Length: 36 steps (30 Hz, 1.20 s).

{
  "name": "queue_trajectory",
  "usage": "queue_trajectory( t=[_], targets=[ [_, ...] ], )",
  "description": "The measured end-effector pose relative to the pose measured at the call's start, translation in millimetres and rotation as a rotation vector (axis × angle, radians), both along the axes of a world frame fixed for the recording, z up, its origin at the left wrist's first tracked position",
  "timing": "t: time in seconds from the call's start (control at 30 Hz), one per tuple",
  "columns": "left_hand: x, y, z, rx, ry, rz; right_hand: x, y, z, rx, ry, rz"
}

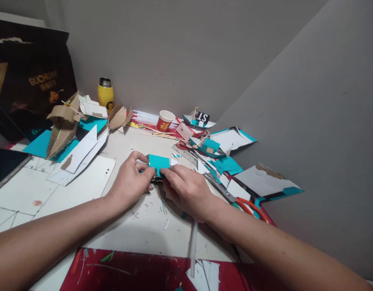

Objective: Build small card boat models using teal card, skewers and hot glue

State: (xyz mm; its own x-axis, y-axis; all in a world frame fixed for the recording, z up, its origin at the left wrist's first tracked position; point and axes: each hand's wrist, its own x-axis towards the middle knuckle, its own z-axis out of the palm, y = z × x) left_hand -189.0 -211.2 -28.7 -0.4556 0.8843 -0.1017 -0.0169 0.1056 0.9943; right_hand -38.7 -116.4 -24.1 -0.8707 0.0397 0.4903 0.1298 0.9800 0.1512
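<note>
My left hand (pixel 133 176) is closed on the left side of a small folded turquoise cardboard piece (pixel 159 161), thumb at its front edge. My right hand (pixel 186 188) grips the same piece from the right, its fingers pressed at the front corner. The piece is held just above the white board, and its underside is mostly hidden by my fingers. Below my right wrist a translucent stick (pixel 193 250) points toward me; its far end is hidden behind the hand. Small paper scraps (pixel 166 224) lie under my hands.
Orange-handled scissors (pixel 249 204) lie right among cardboard offcuts. Small turquoise model boats (pixel 206 146) stand behind them. At the back are a paper cup (pixel 166 120), thin wooden sticks (pixel 159 134) and a yellow bottle (pixel 105 95). A brown cardboard boat (pixel 62 131) and white paper boat (pixel 83 155) sit left.
</note>
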Motion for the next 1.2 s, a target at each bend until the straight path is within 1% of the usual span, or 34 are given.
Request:
queue_trajectory(
  t=[0.2,0.53,0.63,0.7,0.83,0.93,1.0,1.1,1.2],
  targets=[
    [2,2,2.6,0.018,-0.058,-0.036,0,-1,0.9,-0.027,-0.005,-0.026],
    [2,2,1.9,0.013,-0.049,-0.020,1,-1,-4.4,0.014,-0.026,-0.015],
    [1,3,2.3,0.020,-0.050,-0.026,1,-1,-1.3,0.040,-0.042,-0.021],
    [1,3,2.6,0.028,-0.047,-0.027,2,-3,3.1,0.027,-0.047,-0.035],
    [-1,3,3.5,0.034,-0.040,-0.010,14,-9,13.5,-0.046,-0.006,-0.042],
    [-5,2,6.6,0.024,-0.028,-0.003,27,-11,18.6,-0.085,0.086,-0.053],
    [-8,1,10.9,0.034,-0.023,-0.013,37,-10,20.3,-0.140,0.157,-0.085],
    [-15,-1,21.5,0.054,-0.011,-0.036,50,-7,21.5,-0.296,0.266,-0.196],
    [-22,-3,35.2,0.058,0.017,-0.119,59,-4,22.7,-0.541,0.329,-0.344]
  ],
)
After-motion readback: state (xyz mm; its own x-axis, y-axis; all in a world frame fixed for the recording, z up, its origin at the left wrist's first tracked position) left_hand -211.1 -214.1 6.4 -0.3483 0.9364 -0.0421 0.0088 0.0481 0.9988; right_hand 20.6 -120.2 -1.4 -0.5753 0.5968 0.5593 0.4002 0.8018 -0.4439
